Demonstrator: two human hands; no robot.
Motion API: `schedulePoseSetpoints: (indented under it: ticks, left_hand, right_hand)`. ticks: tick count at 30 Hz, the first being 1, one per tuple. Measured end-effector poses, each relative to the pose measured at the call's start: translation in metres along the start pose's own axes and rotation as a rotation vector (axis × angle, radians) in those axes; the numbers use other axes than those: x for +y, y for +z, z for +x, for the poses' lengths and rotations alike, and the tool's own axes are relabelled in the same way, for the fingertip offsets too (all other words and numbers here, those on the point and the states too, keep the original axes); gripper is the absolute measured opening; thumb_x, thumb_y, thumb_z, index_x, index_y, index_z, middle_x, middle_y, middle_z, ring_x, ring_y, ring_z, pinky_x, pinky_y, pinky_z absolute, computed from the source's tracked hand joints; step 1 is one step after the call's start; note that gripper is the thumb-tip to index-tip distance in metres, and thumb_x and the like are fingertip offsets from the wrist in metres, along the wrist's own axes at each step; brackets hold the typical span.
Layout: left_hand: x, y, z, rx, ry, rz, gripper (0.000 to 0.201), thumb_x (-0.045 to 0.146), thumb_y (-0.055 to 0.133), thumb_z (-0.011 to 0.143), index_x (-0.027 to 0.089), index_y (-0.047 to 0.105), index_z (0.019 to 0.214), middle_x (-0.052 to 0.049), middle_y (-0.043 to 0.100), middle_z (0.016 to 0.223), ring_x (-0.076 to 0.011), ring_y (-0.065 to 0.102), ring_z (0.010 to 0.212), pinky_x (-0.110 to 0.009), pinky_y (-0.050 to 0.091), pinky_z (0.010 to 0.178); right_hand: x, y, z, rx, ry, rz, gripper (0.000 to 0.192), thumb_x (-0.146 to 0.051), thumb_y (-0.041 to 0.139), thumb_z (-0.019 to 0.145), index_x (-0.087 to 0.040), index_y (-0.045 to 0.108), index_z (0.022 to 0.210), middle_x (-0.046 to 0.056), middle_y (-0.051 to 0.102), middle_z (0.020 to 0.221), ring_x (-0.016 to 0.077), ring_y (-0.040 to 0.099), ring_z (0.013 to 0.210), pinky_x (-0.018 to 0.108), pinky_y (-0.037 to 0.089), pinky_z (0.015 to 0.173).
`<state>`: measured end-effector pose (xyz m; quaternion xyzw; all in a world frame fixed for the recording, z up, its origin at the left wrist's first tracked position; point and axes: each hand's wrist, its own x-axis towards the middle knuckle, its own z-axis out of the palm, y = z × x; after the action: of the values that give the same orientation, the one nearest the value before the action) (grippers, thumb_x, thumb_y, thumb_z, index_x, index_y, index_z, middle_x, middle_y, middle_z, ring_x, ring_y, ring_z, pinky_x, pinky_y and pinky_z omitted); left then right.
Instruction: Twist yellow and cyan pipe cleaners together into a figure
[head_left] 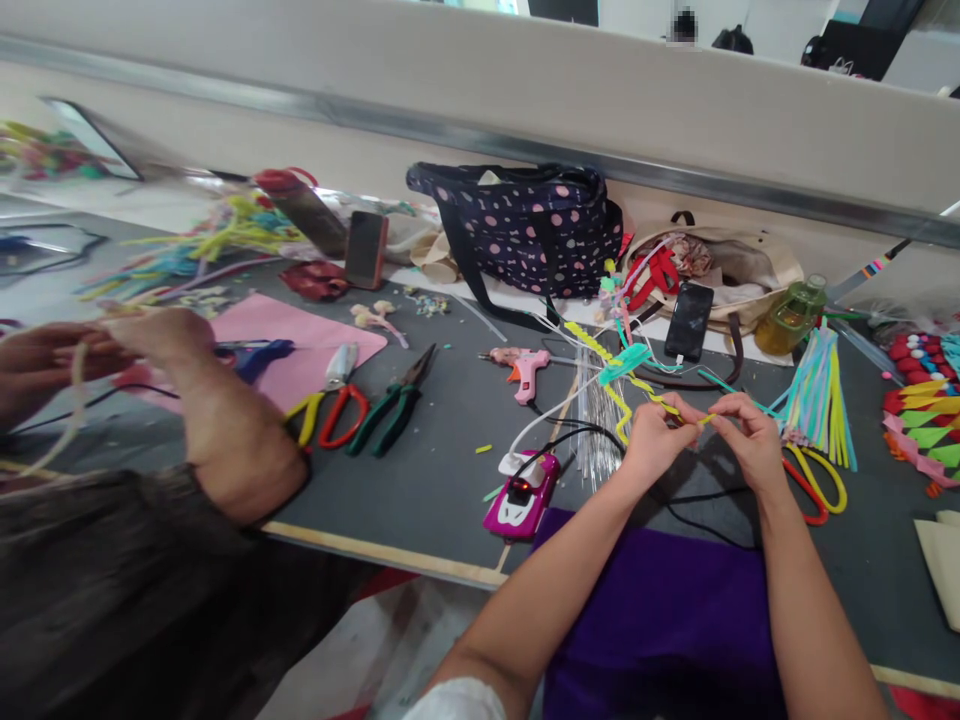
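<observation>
I note my left hand (660,432) and right hand (750,430) both pinched on the yellow zigzag strip (626,385), raised just above the desk (442,430), likely for fingertip control.

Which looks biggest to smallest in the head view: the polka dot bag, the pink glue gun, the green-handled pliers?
1. Polka dot bag, clearly largest.
2. Green-handled pliers.
3. Pink glue gun.
The pliers lie nearer the camera, so their lead over the glue gun is unsure.
</observation>
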<state>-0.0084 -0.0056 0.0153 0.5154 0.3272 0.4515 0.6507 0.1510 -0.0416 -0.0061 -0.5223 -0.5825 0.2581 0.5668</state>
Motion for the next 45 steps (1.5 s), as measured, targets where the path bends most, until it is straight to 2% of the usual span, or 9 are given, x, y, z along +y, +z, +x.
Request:
schedulePoseSetpoints:
  ticks: [5,11,16,22,29,35,45]
  left_hand:
    - [-0.002,0.002,-0.001,0.044,0.059,0.098,0.011,0.016,0.066,0.067,0.016,0.057,0.06,-0.003,0.068,0.074,-0.0127,0.062,0.061,-0.024,0.05,0.056]
    - [-0.009,0.001,0.001,0.096,0.15,0.18,0.01,0.012,0.063,0.068,0.017,0.059,0.061,-0.003,0.066,0.071,-0.0157,0.065,0.075,-0.025,0.051,0.067]
    - [-0.003,-0.002,0.004,0.053,-0.022,-0.047,0.016,0.019,0.072,0.062,0.015,0.057,0.062,-0.005,0.069,0.075,-0.0145,0.063,0.062,-0.025,0.052,0.052]
    - [0.004,-0.003,0.004,0.01,-0.188,-0.293,0.027,0.017,0.079,0.053,0.013,0.054,0.062,-0.005,0.071,0.074,-0.0118,0.062,0.056,-0.023,0.053,0.048]
    - [0.006,-0.007,0.005,-0.137,-0.375,-0.463,0.038,0.016,0.085,0.046,0.013,0.052,0.064,-0.003,0.071,0.072,-0.0106,0.061,0.05,-0.021,0.052,0.044]
    - [0.002,-0.007,0.005,-0.193,-0.432,-0.495,0.038,0.014,0.085,0.044,0.012,0.053,0.064,-0.004,0.071,0.074,-0.0111,0.062,0.05,-0.021,0.053,0.042]
    - [0.001,-0.008,0.005,-0.28,-0.489,-0.52,0.038,0.011,0.085,0.045,0.012,0.053,0.066,-0.003,0.071,0.074,-0.0116,0.064,0.05,-0.019,0.051,0.041]
  right_hand:
    - [-0.004,0.003,-0.002,0.006,0.062,-0.027,0.01,-0.032,0.068,0.081,-0.022,0.07,0.078,0.001,0.064,0.077,0.0178,0.056,0.076,0.032,0.042,0.075]
    - [-0.002,0.012,-0.005,0.082,0.251,0.111,0.013,-0.033,0.07,0.078,-0.02,0.07,0.076,-0.001,0.065,0.071,0.015,0.055,0.069,0.028,0.042,0.068]
    - [-0.001,0.01,-0.002,0.1,0.319,0.269,0.017,-0.037,0.071,0.077,-0.02,0.072,0.079,0.0,0.067,0.073,0.0149,0.057,0.069,0.028,0.044,0.069]
    - [-0.003,0.003,-0.003,0.058,0.325,0.363,0.021,-0.04,0.068,0.079,-0.02,0.07,0.071,0.001,0.063,0.067,0.0146,0.055,0.063,0.029,0.045,0.064]
    - [-0.005,0.004,-0.004,-0.026,0.216,0.38,0.017,-0.036,0.076,0.07,-0.023,0.067,0.075,0.0,0.06,0.075,0.0154,0.053,0.07,0.029,0.045,0.067]
    - [-0.006,0.005,-0.003,-0.032,0.144,0.385,0.009,-0.029,0.076,0.07,-0.025,0.069,0.072,-0.001,0.057,0.073,0.0156,0.053,0.073,0.029,0.043,0.067]
    - [-0.001,-0.002,-0.004,-0.072,0.15,0.394,0.009,-0.032,0.079,0.067,-0.026,0.073,0.068,0.001,0.058,0.069,0.0171,0.053,0.069,0.031,0.042,0.062]
